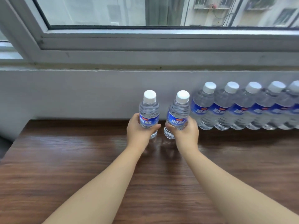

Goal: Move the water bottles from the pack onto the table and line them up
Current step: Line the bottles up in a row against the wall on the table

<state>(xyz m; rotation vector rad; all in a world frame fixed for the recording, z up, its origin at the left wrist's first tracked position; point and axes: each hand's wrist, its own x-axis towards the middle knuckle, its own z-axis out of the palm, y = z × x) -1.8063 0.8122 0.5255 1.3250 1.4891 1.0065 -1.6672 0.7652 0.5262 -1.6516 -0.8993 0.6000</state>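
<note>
My left hand grips a clear water bottle with a white cap and blue label, held upright near the back of the wooden table. My right hand grips a second, matching bottle, tilted slightly right. Both bottle bases are at or just above the tabletop; I cannot tell whether they touch it. To the right, a row of several identical bottles stands along the wall, the nearest one just beside my right hand. The pack is out of view.
A white wall rises straight behind the table, with a window sill and frame above it. The table's left edge runs diagonally at the left. The row of bottles runs off the right edge of the view.
</note>
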